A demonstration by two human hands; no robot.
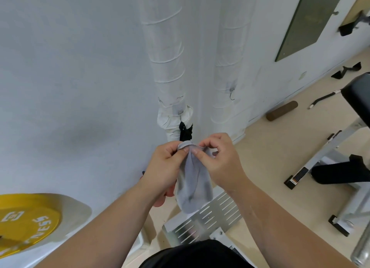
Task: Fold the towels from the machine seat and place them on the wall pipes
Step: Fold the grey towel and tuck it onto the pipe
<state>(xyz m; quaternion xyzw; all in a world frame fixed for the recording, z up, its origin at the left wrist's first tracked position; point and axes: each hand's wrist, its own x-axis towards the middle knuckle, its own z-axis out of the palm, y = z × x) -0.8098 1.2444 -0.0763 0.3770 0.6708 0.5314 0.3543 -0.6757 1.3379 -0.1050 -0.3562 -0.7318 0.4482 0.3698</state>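
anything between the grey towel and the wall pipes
Nothing visible blocks it. The left hand and right hand pinch the grey towel just in front of the wall pipes; a black cloth already hangs on the left pipe.

On the beige floor (270,157) lie a brown roller (282,110) and black straps (346,70).

Pinching fingertips of the left hand (162,167) and right hand (218,161) cover parts of the limp pale grey cloth (192,183)'s top hem. The black fabric strip (185,132) is partly hidden behind them. The round yellow weight plate (24,221) runs off the left edge.
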